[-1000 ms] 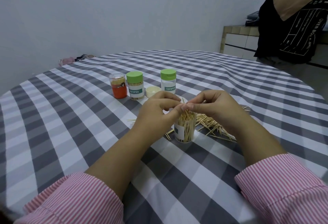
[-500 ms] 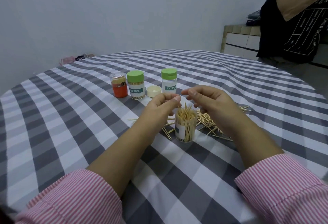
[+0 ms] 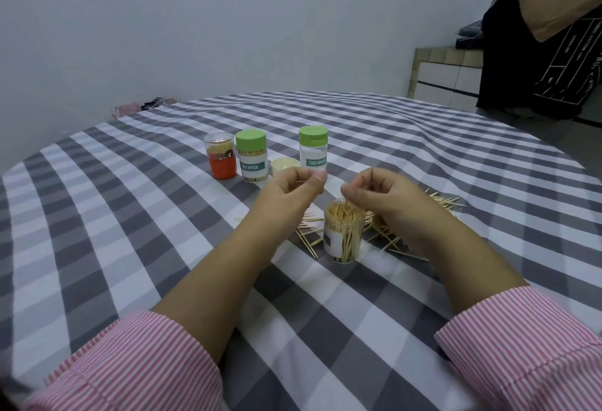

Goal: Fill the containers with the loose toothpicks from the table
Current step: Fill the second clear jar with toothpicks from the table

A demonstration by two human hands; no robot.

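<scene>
The left hand (image 3: 288, 194) pinches a single thin wooden toothpick (image 3: 301, 181) between thumb and forefinger, apparently lifted clear so it can be turned upright before going in. The right hand (image 3: 384, 197) hovers with fingertips (image 3: 348, 189) curled together just above the open clear plastic jar of upright toothpicks (image 3: 343, 231); whether they grip anything I cannot tell. The loose pale toothpicks (image 3: 387, 231) lie scattered on the grey-and-white checked tablecloth (image 3: 130, 231) beneath and beside the right palm, within easy reach, while two green-capped jars (image 3: 252, 156) stand beyond the fingers.
</scene>
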